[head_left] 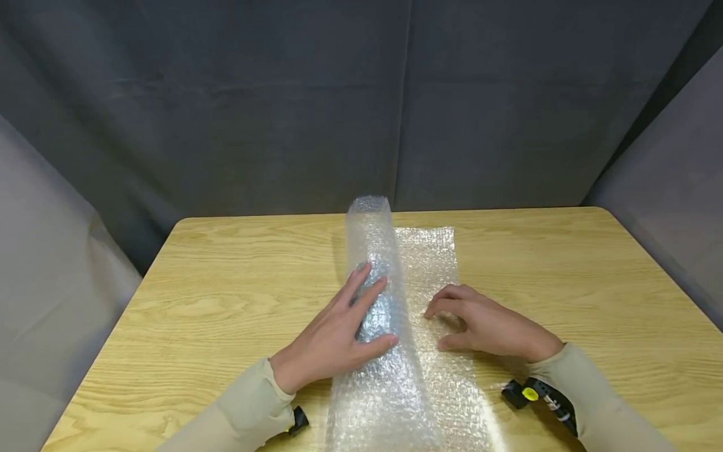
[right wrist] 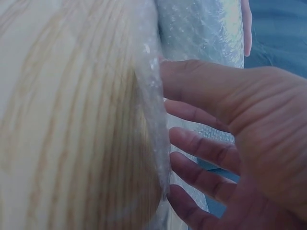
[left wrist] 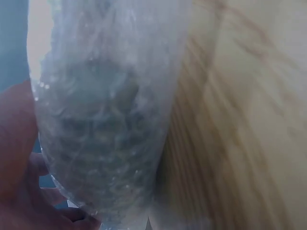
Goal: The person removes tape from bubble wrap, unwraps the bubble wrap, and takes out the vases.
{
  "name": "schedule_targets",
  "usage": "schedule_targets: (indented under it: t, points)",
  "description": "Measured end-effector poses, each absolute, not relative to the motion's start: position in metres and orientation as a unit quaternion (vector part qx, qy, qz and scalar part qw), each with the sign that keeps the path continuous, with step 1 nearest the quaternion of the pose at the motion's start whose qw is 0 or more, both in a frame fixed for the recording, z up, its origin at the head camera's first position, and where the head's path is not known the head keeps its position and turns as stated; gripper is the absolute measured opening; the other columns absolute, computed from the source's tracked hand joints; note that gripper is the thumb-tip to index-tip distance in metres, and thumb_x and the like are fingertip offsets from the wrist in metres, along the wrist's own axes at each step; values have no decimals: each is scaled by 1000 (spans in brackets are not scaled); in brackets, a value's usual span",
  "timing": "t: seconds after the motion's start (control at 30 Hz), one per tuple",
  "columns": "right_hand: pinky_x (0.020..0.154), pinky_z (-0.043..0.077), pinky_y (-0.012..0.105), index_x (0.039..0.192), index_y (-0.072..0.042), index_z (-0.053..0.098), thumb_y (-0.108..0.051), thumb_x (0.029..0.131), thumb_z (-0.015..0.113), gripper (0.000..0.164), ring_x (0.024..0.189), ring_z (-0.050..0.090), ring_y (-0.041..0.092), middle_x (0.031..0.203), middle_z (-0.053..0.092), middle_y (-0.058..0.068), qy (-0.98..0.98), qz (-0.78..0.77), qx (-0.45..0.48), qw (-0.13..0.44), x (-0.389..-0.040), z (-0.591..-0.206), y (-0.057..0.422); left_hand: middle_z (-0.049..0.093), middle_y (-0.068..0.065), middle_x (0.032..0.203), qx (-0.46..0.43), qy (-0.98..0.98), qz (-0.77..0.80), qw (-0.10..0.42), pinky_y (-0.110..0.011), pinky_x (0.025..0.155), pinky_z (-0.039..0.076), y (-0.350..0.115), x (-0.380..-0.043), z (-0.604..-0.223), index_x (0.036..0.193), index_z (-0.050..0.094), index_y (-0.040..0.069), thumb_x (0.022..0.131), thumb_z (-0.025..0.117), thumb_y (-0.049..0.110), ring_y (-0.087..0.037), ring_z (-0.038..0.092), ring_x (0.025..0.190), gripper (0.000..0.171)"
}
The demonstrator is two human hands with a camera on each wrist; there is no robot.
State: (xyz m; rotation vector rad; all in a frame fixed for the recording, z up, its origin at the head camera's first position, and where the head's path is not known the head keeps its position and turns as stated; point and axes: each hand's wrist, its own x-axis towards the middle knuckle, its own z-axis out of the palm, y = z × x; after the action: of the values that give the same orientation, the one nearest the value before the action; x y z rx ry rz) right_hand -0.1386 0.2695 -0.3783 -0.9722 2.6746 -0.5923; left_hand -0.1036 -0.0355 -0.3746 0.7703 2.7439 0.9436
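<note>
A long sheet of clear bubble wrap (head_left: 381, 402) is folded over a bluish, see-through object (head_left: 380, 312). In the left wrist view the wrapped object (left wrist: 98, 139) shows ridges like a plastic bottle's, blurred by the layers over it. My left hand (head_left: 336, 336) rests on top of this bundle, fingers and thumb spread. To its right, my right hand (head_left: 488, 323) touches the flat part of the sheet with relaxed, slightly bent fingers. In the right wrist view the fingertips (right wrist: 184, 139) and thumb meet the sheet (right wrist: 151, 96), which lifts a little from the wood there.
The wooden table (head_left: 226, 301) runs out on both sides of the wrap. A dark grey curtain (head_left: 282, 113) hangs behind its far edge, with pale cloth (head_left: 51, 282) at the sides. The wrap's far end stands up near the back edge.
</note>
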Motion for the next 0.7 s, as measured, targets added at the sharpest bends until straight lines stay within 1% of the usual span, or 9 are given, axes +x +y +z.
schedule_targets:
  t: [0.2, 0.33, 0.4, 0.57, 0.7]
  points:
    - [103, 52, 44, 123, -30, 70, -41, 90, 80, 37, 123, 55, 18, 131, 62, -9, 914, -202, -333, 116, -139, -378, 270, -11, 15, 175, 252, 911, 319, 77, -56, 124, 35, -41, -104, -374, 167, 10, 38, 96, 56, 69, -18, 8, 164, 89]
    - [103, 51, 44, 123, -30, 70, -41, 90, 80, 36, 124, 54, 18, 131, 62, -9, 913, -205, -331, 119, -139, -379, 270, -12, 17, 174, 243, 911, 322, 86, -56, 123, 35, -47, -104, -374, 166, 9, 39, 96, 56, 70, -25, 20, 161, 90]
    - [103, 51, 44, 123, -31, 70, -42, 90, 80, 36, 123, 54, 17, 131, 61, -10, 914, -205, -330, 120, -139, -379, 270, -12, 18, 174, 242, 910, 325, 90, -57, 123, 36, -50, -104, -374, 166, 9, 39, 96, 55, 70, -27, 24, 160, 90]
    - [103, 50, 44, 123, -31, 70, -40, 90, 80, 36, 123, 53, 17, 130, 61, -10, 913, -212, -327, 124, -139, -380, 270, -12, 19, 174, 243, 908, 327, 101, -57, 122, 37, -57, -104, -376, 166, 7, 41, 96, 54, 72, -27, 27, 159, 89]
    - [104, 50, 43, 123, -31, 70, -39, 90, 81, 36, 124, 52, 17, 130, 61, -11, 912, -214, -326, 125, -139, -381, 270, -12, 20, 174, 239, 910, 322, 104, -56, 122, 38, -62, -104, -378, 166, 5, 40, 96, 51, 74, -27, 28, 159, 90]
